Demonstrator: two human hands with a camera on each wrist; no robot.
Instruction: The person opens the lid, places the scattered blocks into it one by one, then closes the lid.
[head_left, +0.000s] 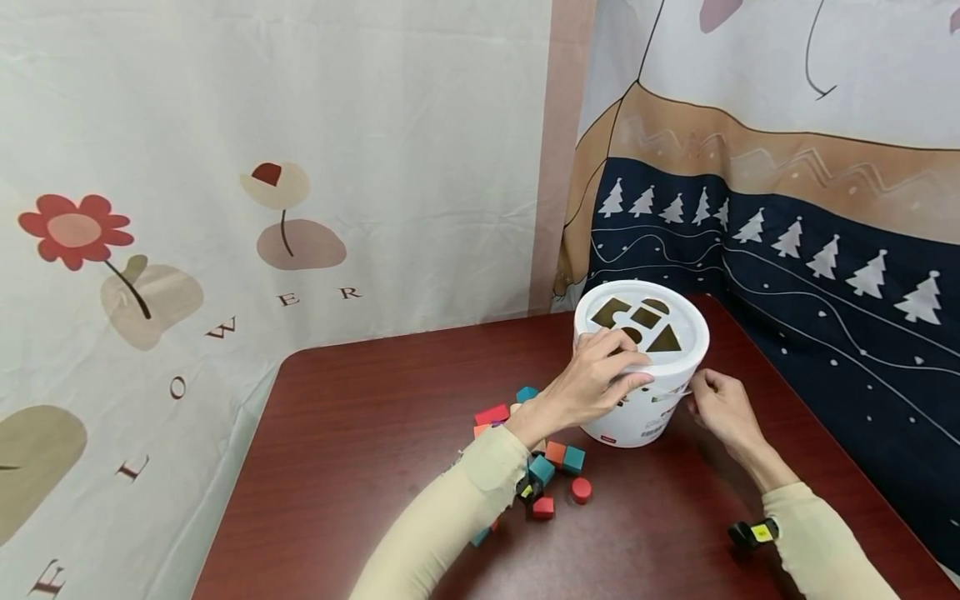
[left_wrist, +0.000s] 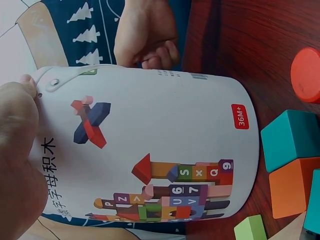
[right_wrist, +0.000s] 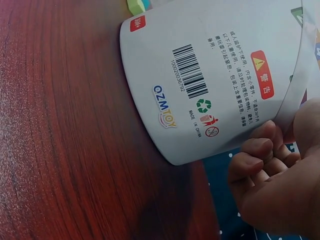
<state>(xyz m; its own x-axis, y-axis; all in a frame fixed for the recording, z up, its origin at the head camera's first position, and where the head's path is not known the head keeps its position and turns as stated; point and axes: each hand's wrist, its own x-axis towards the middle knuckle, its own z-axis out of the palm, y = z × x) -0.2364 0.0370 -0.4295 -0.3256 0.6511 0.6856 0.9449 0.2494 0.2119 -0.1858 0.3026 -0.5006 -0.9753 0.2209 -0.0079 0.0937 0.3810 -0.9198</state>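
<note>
A white toy-block bucket (head_left: 618, 425) stands upright on the table, with a white lid (head_left: 692, 333) that has shaped holes. My left hand (head_left: 588, 379) grips the near left rim, fingers over the lid and thumb against the side below it. On the bucket's right side my right hand (head_left: 723, 408) has curled fingers and holds the white strap handle (right_wrist: 296, 92). The right wrist view shows that handle running down into the fingers. Printed block pictures (left_wrist: 175, 195) cover the wall facing the left wrist camera.
Loose coloured blocks lie left of the bucket, partly behind my left forearm. Among them are a teal block (head_left: 542, 470), an orange block (head_left: 555, 452) and a red round block (head_left: 581, 490). The brown table (head_left: 360, 467) meets patterned cloth (head_left: 825, 308) behind and at right.
</note>
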